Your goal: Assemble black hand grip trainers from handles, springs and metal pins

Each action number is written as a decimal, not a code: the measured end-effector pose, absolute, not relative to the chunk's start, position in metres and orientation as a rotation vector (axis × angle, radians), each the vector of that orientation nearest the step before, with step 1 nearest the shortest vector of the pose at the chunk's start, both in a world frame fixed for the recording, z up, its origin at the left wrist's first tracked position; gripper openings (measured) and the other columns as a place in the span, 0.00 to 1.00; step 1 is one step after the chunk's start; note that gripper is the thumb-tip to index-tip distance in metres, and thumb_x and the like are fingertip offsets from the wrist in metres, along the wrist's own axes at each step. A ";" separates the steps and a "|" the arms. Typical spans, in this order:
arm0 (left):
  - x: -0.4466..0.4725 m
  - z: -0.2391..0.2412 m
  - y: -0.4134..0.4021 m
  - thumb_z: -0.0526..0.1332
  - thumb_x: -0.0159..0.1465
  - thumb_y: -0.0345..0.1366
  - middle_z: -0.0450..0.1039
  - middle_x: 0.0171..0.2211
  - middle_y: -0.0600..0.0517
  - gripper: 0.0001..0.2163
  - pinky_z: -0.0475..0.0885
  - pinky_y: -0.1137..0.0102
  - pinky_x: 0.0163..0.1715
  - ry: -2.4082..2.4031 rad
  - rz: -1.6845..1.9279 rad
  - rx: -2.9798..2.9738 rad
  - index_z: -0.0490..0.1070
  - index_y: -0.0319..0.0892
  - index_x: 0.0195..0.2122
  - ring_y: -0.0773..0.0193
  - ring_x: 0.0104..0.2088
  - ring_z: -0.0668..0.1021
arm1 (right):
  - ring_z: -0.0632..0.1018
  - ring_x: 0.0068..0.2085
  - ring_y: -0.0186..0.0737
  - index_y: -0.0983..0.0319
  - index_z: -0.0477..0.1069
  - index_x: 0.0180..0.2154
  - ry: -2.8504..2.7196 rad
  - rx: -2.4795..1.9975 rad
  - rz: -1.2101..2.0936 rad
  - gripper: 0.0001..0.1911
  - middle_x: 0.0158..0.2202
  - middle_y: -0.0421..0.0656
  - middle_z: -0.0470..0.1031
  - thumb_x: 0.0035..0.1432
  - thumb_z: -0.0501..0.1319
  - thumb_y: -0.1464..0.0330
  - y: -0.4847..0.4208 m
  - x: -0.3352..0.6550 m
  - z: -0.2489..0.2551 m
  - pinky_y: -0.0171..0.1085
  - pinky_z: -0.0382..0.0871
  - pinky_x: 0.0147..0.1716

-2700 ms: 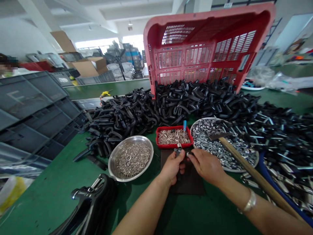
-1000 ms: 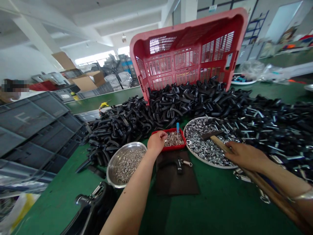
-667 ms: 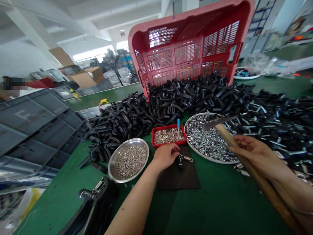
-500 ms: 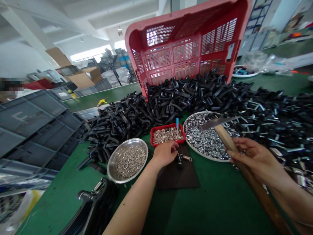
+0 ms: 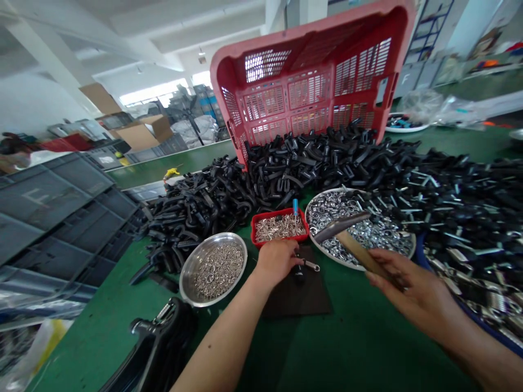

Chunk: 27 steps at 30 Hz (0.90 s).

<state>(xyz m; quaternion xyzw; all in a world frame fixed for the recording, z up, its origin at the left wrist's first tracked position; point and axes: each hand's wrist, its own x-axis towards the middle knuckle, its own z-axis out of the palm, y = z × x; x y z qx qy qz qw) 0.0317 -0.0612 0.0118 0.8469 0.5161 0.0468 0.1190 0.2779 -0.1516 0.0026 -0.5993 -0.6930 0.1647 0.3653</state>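
Note:
My left hand (image 5: 277, 261) rests closed on a small black part with a spring (image 5: 311, 265) that lies on a dark mat (image 5: 302, 296). My right hand (image 5: 417, 294) grips the wooden handle of a hammer (image 5: 351, 239), whose metal head hangs in the air over the edge of the large dish of nuts (image 5: 359, 231), pointing toward the part. A red tray of small metal pins (image 5: 278, 226) sits just behind my left hand, with a blue-handled screwdriver (image 5: 295, 209) standing in it.
A steel bowl of rings (image 5: 214, 267) lies left of the mat. Heaps of black plastic handles (image 5: 286, 174) spill from a tipped red crate (image 5: 310, 81). Grey crates (image 5: 53, 212) stand at left; assembled black grippers (image 5: 155, 348) lie near the front edge.
My left hand left the red tray and came down onto the part on the mat. My right hand took the hammer off the dish, lifted it and swung its head left toward the part.

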 end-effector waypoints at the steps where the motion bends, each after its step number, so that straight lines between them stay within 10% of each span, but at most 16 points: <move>1: 0.024 0.006 -0.065 0.60 0.53 0.50 0.73 0.39 0.51 0.19 0.66 0.66 0.41 1.531 0.219 2.435 0.69 0.47 0.43 0.57 0.42 0.72 | 0.76 0.38 0.44 0.60 0.65 0.46 -1.880 -1.520 0.287 0.18 0.39 0.47 0.75 0.53 0.55 0.62 -0.151 0.274 0.001 0.40 0.73 0.36; 5: 0.007 -0.018 -0.082 0.61 0.43 0.59 0.69 0.47 0.49 0.33 0.63 0.65 0.46 1.458 0.423 2.416 0.66 0.44 0.47 0.55 0.45 0.69 | 0.74 0.43 0.44 0.61 0.66 0.49 -2.166 -1.406 -0.017 0.18 0.45 0.48 0.73 0.57 0.50 0.67 -0.143 0.256 -0.007 0.42 0.71 0.41; 27: 0.009 -0.038 -0.090 0.60 0.44 0.60 0.69 0.41 0.49 0.31 0.63 0.61 0.45 1.620 0.656 2.307 0.66 0.43 0.43 0.55 0.43 0.70 | 0.76 0.37 0.47 0.64 0.66 0.49 -2.180 -1.730 0.044 0.22 0.41 0.49 0.74 0.55 0.50 0.63 -0.097 0.290 0.007 0.44 0.71 0.37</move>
